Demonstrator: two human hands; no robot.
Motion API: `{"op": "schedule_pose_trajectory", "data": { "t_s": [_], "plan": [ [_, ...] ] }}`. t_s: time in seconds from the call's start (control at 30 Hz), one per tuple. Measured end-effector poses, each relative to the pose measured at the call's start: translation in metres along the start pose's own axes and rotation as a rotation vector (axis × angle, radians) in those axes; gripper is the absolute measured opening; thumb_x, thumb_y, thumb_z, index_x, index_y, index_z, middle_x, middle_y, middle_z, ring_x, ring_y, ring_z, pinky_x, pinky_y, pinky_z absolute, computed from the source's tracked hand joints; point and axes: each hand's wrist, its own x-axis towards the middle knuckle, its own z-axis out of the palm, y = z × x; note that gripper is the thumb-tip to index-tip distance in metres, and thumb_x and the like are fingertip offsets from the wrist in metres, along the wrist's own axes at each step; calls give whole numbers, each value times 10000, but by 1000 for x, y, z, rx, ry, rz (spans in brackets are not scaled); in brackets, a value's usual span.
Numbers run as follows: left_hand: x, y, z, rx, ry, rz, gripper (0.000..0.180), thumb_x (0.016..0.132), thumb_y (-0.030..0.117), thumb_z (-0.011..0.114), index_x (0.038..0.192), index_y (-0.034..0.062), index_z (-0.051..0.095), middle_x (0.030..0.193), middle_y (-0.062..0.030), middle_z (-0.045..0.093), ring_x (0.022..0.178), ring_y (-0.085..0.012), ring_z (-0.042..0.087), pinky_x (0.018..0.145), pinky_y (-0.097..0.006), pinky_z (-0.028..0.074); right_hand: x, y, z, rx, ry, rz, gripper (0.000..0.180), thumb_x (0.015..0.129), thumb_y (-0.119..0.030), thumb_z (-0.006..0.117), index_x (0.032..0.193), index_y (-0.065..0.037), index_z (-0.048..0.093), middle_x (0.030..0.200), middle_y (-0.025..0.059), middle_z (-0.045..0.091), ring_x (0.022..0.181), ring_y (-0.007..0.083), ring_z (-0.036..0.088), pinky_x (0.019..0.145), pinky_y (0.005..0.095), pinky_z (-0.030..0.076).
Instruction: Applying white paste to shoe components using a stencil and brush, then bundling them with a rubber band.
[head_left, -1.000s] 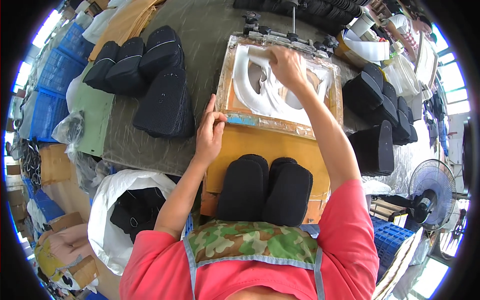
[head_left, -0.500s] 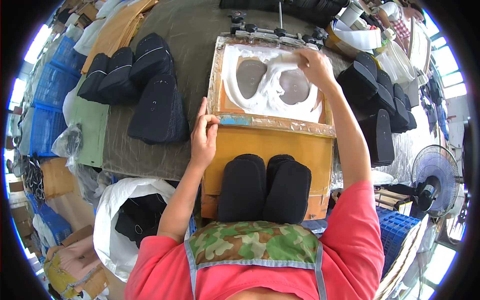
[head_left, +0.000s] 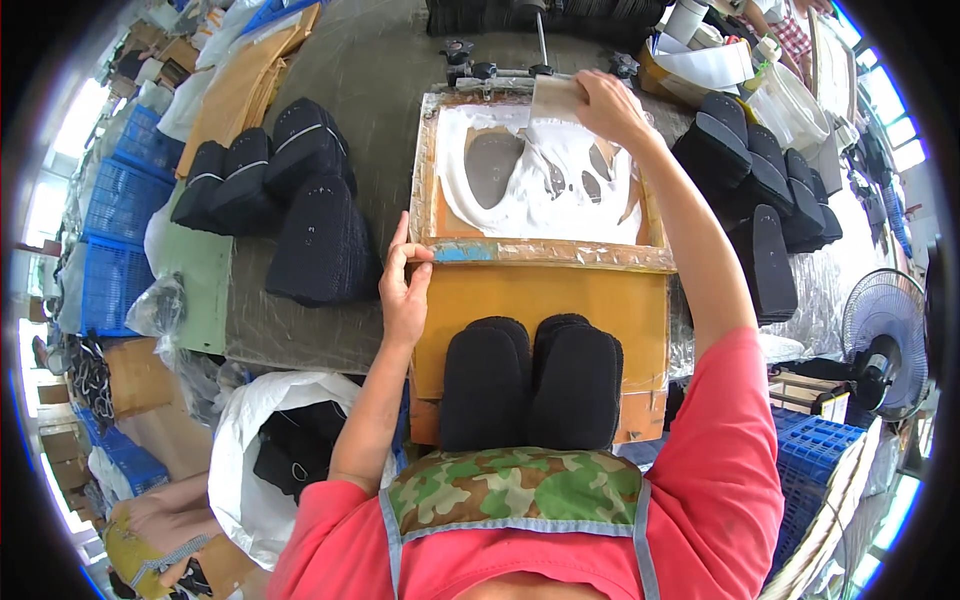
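A wooden screen-printing frame lies on the table in front of me, its mesh partly covered by thick white paste. My right hand is closed on a flat, pale scraper at the frame's far side, its edge at the paste. At the near left corner my left hand holds the frame's edge with thumb and fingers, the index finger pointing up. Nearer to me, two stacks of black insole-shaped pieces sit side by side on a yellow-brown board.
More black stacks stand on the left and right of the table. A white sack with black pieces hangs at the lower left. At right are a fan, a blue crate and a translucent bucket. Another person is at the far right.
My right hand has moved up and slightly left with the scraper. White paste now covers much of the right oval. My left hand stays at the frame's corner.
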Motion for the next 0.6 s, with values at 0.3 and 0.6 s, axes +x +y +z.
{"op": "schedule_pose_trajectory", "data": {
  "t_s": [0.3, 0.6],
  "plan": [
    [80, 92, -7, -69, 167, 289, 305, 1023, 190, 443, 1264, 9, 490, 1399, -173, 488, 1323, -239, 427, 1125, -379, 271, -109, -55, -174, 480, 132, -181, 255, 869, -102, 631, 1095, 12, 659, 1001, 74, 690, 948, 121, 636, 875, 264, 483],
    [106, 91, -11, -321, 231, 281, 402, 1024, 229, 415, 1372, 27, 425, 1308, -124, 539, 1215, -193, 509, 1028, -338, 386, -140, -4, -39, 361, -195, -43, 226, 839, -100, 606, 1034, -27, 694, 966, 134, 707, 864, 267, 688, 783, 361, 540]
  ]
}}
